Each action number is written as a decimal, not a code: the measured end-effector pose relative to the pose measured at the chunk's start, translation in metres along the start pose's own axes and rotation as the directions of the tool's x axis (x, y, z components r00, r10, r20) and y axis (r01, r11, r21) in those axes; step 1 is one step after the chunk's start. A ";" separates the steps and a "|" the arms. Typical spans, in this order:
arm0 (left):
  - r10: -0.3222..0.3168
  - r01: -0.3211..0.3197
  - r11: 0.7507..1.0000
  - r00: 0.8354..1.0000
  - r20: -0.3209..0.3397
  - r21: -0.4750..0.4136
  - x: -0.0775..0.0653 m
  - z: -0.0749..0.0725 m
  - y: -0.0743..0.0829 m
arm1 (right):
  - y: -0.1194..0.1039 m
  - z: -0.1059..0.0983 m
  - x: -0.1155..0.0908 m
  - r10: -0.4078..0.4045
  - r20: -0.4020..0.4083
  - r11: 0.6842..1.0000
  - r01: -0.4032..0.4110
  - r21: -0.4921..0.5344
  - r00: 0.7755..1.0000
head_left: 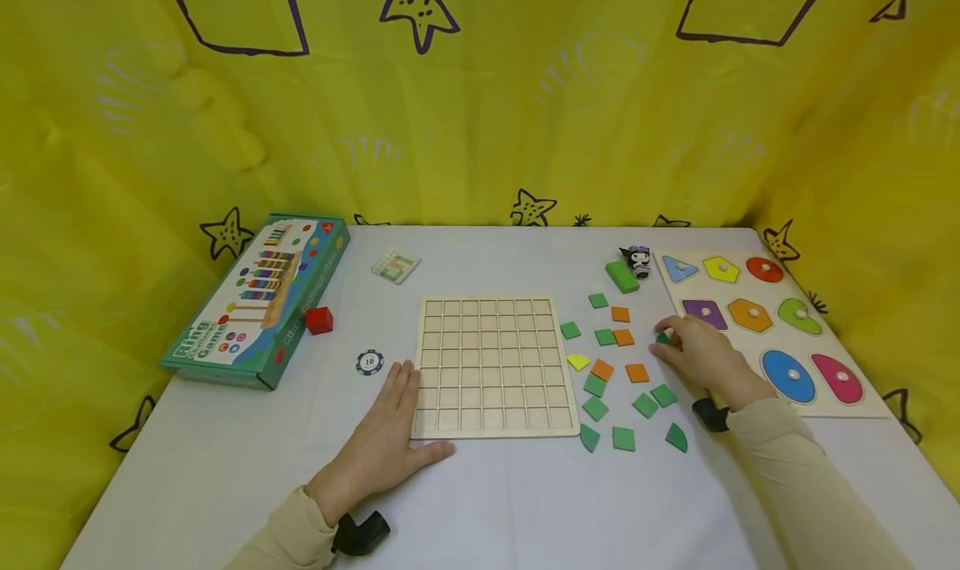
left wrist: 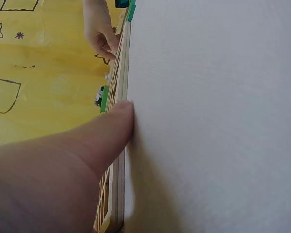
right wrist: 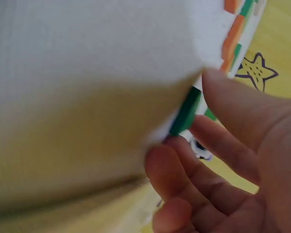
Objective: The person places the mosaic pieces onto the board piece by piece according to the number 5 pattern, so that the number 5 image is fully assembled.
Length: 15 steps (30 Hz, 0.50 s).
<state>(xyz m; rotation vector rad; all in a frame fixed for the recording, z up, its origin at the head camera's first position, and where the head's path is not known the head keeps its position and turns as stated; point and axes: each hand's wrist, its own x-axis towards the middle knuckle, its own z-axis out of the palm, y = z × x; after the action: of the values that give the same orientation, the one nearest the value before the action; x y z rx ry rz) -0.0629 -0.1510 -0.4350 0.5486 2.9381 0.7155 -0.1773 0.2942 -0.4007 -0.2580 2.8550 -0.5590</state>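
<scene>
A pale wooden grid board (head_left: 495,368) lies flat on the white table. My left hand (head_left: 382,437) rests at its lower left corner, fingers straight along the left side and thumb by the front edge. In the left wrist view the thumb (left wrist: 106,126) overlaps the board's edge (left wrist: 120,184). My right hand (head_left: 701,353) is low over the table, right of the loose tiles, its thumb and fingers curled about a green tile (right wrist: 185,112). Green square tiles (head_left: 623,438), orange square tiles (head_left: 637,373) and a yellow piece (head_left: 577,362) lie between board and right hand.
A shape-puzzle board (head_left: 765,362) lies under and beyond the right forearm. Behind the tiles are a green block (head_left: 622,277) and a small figurine (head_left: 638,261). Leftward are a game box (head_left: 258,303), a red cube (head_left: 319,320), a chip (head_left: 370,362) and a patterned card (head_left: 395,266).
</scene>
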 end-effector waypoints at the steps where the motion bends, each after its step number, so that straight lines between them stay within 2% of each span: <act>1: 0.003 -0.003 1.000 1.000 -0.004 0.000 0.000 0.000 0.000 | 0.000 -0.001 0.000 0.002 0.013 1.000 -0.002 0.004 1.000; 6: 0.012 -0.012 1.000 1.000 -0.026 0.000 -0.001 0.001 0.000 | 0.003 -0.004 -0.003 -0.054 0.024 0.998 0.054 0.018 0.998; 11: 0.010 -0.010 1.000 1.000 -0.028 0.006 -0.001 0.002 0.001 | 0.007 -0.002 0.001 -0.113 -0.011 0.994 0.113 0.003 0.994; 15: 0.020 -0.020 1.000 0.999 -0.039 0.010 0.000 0.004 0.001 | 0.006 -0.002 0.004 -0.117 -0.028 0.993 0.117 -0.021 0.993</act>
<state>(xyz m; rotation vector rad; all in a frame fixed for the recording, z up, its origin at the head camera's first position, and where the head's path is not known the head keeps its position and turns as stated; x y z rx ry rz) -0.0622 -0.1488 -0.4383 0.5724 2.9773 0.7228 -0.1824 0.2996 -0.4017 -0.4263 2.8885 -0.5614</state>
